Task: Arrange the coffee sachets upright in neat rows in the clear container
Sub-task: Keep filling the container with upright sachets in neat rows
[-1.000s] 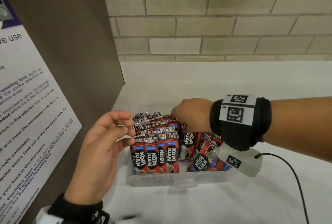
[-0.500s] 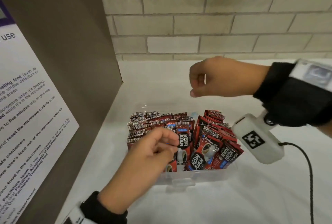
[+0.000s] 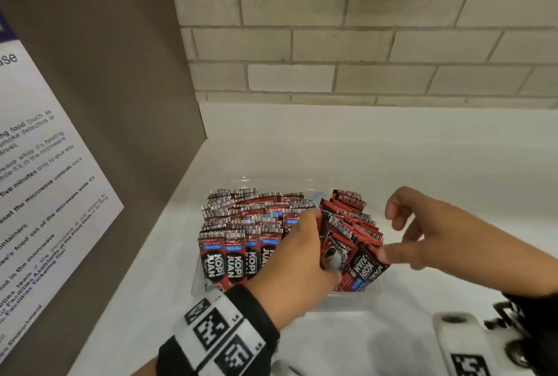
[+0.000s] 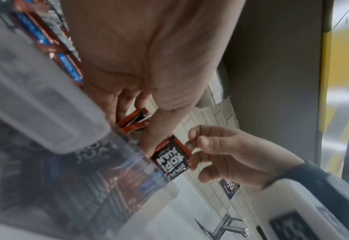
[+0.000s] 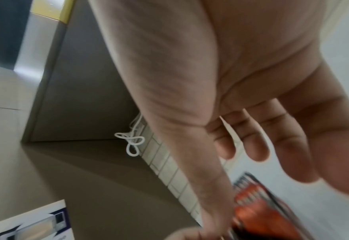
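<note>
The clear container (image 3: 344, 298) stands on the white counter. Upright rows of red and black coffee sachets (image 3: 238, 258) fill its left half. More sachets (image 3: 350, 224) lean in a loose stack on the right. My left hand (image 3: 308, 233) reaches into the middle, its fingers pushed down between the rows and the leaning stack. In the left wrist view the left hand (image 4: 136, 116) grips a few sachets (image 4: 132, 121) between fingers and thumb. My right hand (image 3: 389, 239) pinches the top corner of the front right sachet (image 4: 169, 157); its other fingers (image 5: 251, 146) hang loosely curled.
A brown cabinet side (image 3: 105, 88) with a printed notice (image 3: 45, 194) stands close on the left. A brick wall (image 3: 362, 43) closes off the back. White counter (image 3: 422, 158) extends behind and to the right of the container. A tap (image 4: 229, 227) shows in the left wrist view.
My left hand moved from the container's left edge into its middle and closed on sachets. My right hand lifted out of the container, then came down at the right front sachet.
</note>
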`<move>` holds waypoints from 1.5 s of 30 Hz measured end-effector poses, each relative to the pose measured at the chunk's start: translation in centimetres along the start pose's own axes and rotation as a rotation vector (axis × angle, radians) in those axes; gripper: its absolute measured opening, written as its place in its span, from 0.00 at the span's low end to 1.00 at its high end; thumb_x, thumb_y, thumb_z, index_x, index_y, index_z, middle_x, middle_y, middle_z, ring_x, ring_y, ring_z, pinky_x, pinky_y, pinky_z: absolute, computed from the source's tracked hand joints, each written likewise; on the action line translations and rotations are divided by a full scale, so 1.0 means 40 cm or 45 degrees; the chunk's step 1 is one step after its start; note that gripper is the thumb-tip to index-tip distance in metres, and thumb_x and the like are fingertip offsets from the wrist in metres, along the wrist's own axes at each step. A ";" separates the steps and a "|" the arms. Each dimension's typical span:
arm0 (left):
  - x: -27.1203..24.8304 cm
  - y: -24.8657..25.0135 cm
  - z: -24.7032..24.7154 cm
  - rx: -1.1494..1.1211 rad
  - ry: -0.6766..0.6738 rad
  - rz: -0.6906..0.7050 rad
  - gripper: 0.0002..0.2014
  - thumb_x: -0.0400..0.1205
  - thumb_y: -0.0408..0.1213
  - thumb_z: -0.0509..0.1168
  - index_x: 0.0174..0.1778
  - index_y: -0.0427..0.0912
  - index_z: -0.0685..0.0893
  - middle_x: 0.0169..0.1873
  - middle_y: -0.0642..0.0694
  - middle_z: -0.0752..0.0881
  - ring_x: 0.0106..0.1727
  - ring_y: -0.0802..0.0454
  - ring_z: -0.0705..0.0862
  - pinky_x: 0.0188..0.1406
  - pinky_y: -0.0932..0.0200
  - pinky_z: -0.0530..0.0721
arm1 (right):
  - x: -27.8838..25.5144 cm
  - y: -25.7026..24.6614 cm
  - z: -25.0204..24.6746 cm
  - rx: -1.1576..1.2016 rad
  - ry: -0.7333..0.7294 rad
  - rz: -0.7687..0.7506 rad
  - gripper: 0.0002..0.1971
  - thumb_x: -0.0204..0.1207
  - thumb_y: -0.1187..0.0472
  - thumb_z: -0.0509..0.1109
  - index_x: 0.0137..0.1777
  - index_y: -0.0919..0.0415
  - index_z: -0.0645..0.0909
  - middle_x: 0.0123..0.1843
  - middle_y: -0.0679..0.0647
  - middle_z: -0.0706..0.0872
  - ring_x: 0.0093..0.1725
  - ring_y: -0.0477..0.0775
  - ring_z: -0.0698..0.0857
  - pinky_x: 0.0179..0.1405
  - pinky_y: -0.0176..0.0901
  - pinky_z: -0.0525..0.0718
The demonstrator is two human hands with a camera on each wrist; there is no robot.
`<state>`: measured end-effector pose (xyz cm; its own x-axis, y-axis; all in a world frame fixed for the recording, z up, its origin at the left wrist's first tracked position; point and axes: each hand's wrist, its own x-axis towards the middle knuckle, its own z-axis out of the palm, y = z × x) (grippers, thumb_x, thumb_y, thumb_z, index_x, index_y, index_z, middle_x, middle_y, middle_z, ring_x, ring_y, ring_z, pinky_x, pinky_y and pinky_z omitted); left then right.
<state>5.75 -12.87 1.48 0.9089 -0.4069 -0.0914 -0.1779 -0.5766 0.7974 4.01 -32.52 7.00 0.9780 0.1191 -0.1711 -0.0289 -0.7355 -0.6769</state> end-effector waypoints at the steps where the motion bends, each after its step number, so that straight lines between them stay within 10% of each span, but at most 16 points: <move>1: 0.004 0.001 0.004 -0.003 -0.005 -0.014 0.38 0.77 0.34 0.70 0.77 0.52 0.54 0.54 0.61 0.74 0.53 0.63 0.80 0.52 0.67 0.82 | -0.002 0.011 0.012 0.032 -0.015 0.032 0.23 0.62 0.55 0.83 0.49 0.49 0.71 0.49 0.49 0.78 0.30 0.45 0.84 0.31 0.37 0.82; 8: 0.021 0.006 0.010 0.099 -0.042 -0.069 0.43 0.73 0.39 0.75 0.79 0.51 0.56 0.65 0.53 0.71 0.67 0.53 0.74 0.68 0.55 0.76 | 0.003 0.033 0.079 0.180 -0.043 0.035 0.30 0.65 0.63 0.81 0.54 0.47 0.63 0.47 0.53 0.79 0.27 0.41 0.82 0.30 0.34 0.81; 15: 0.019 -0.002 0.011 0.132 0.005 0.017 0.18 0.74 0.43 0.73 0.45 0.51 0.67 0.45 0.57 0.72 0.46 0.61 0.73 0.33 0.70 0.68 | 0.000 0.023 0.090 0.201 -0.015 0.041 0.29 0.65 0.65 0.80 0.54 0.47 0.63 0.42 0.51 0.82 0.27 0.43 0.83 0.32 0.37 0.82; 19: 0.017 -0.004 0.007 0.031 -0.009 0.058 0.19 0.75 0.41 0.74 0.56 0.49 0.74 0.37 0.60 0.74 0.35 0.69 0.74 0.30 0.76 0.70 | -0.006 0.025 0.089 0.229 -0.009 0.063 0.28 0.64 0.63 0.81 0.53 0.48 0.65 0.43 0.53 0.82 0.28 0.45 0.84 0.36 0.46 0.85; 22: 0.018 -0.011 0.008 0.058 -0.013 0.072 0.27 0.76 0.44 0.72 0.70 0.53 0.72 0.48 0.62 0.74 0.50 0.63 0.76 0.46 0.72 0.72 | -0.011 0.023 0.087 0.234 -0.013 0.069 0.27 0.64 0.60 0.82 0.53 0.46 0.66 0.46 0.53 0.80 0.27 0.44 0.83 0.32 0.42 0.84; 32: 0.009 -0.010 -0.003 -0.047 -0.075 0.132 0.21 0.77 0.40 0.72 0.64 0.51 0.74 0.41 0.68 0.75 0.39 0.87 0.73 0.34 0.85 0.69 | -0.017 0.015 0.094 0.254 0.069 -0.024 0.25 0.63 0.66 0.82 0.50 0.49 0.70 0.45 0.50 0.81 0.30 0.40 0.84 0.32 0.34 0.82; 36: 0.019 -0.013 0.015 -0.028 -0.126 0.161 0.34 0.68 0.52 0.77 0.70 0.59 0.72 0.63 0.61 0.78 0.67 0.64 0.75 0.66 0.63 0.76 | -0.016 0.021 0.099 0.272 0.070 -0.041 0.28 0.57 0.69 0.85 0.46 0.53 0.69 0.50 0.51 0.78 0.32 0.38 0.82 0.29 0.29 0.78; 45: 0.032 -0.005 0.037 0.015 -0.024 0.228 0.22 0.66 0.46 0.79 0.56 0.57 0.84 0.51 0.60 0.84 0.55 0.64 0.81 0.58 0.59 0.80 | -0.035 0.040 0.071 0.322 -0.039 -0.058 0.25 0.60 0.70 0.83 0.47 0.54 0.70 0.43 0.52 0.82 0.43 0.49 0.87 0.46 0.50 0.87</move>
<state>6.39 -14.30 0.32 0.8551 -0.5168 0.0407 -0.3411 -0.5018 0.7949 2.01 -31.96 4.11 0.9728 0.1716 -0.1555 -0.0394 -0.5390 -0.8414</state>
